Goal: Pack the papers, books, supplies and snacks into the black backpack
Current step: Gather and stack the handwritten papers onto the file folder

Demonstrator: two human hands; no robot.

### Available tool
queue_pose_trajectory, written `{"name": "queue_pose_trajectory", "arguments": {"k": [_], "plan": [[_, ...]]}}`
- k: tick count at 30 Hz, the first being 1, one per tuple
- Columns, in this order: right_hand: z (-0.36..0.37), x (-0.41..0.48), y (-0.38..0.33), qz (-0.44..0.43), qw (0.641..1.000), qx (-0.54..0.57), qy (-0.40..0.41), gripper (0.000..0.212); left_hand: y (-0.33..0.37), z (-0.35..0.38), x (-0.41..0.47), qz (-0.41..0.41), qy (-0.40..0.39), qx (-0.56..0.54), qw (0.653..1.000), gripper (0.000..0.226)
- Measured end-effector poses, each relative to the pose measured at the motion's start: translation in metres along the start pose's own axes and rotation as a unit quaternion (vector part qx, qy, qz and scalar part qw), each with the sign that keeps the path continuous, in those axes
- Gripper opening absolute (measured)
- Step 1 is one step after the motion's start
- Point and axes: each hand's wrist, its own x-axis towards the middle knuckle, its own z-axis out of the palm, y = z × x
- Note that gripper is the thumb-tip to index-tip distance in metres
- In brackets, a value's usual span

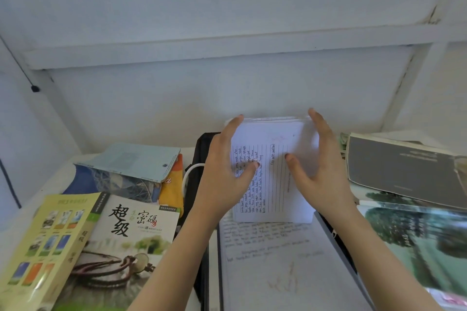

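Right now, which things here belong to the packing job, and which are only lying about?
Job: lined papers; black backpack; handwritten sheet; Chinese-title book; yellow book; light blue booklet; orange packet; grey booklet.
Lying about: black wall cable; white wall ledge.

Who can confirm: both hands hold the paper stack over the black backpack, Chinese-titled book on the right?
Wrong side: the head view shows the Chinese-titled book on the left. Left hand and right hand do hold the paper stack over the black backpack.
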Motion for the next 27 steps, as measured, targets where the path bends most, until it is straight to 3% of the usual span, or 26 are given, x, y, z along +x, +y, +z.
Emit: {"name": "queue_pose_trajectory", "arguments": {"k": [6, 9, 14, 17, 20, 23, 27], "plan": [[0.006, -0.022, 0.008, 0.021, 1.000, -0.004, -0.011, 0.078, -0.007, 0.006, -0.010, 0.012, -0.017, 0.040, 0.999, 0.078], [0.007, -0.033, 0.009, 0.016, 0.999, -0.033, -0.007, 0.074, -0.010, 0.012, -0.017, 0.027, -0.007, 0.079, 0.996, 0.069], [0.006, -0.031, 0.009, -0.018, 0.998, -0.057, 0.038, 0.041, -0.010, 0.023, -0.023, 0.074, 0.095, 0.107, 0.987, 0.034], [0.006, -0.039, 0.016, -0.019, 0.997, -0.061, 0.037, 0.019, -0.015, 0.030, -0.031, 0.069, 0.103, 0.098, 0.987, 0.027], [0.002, -0.045, 0.026, 0.019, 1.000, -0.006, 0.000, 0.032, -0.022, 0.036, -0.041, 0.038, 0.059, 0.082, 0.994, 0.025], [-0.004, -0.049, 0.028, 0.061, 0.993, 0.066, -0.070, 0.047, -0.023, 0.038, -0.049, -0.037, 0.004, 0.031, 0.999, 0.043], [-0.012, -0.049, 0.033, 0.107, 0.980, 0.128, -0.112, 0.047, -0.017, 0.036, -0.048, -0.113, -0.011, -0.024, 0.993, 0.051]]}}
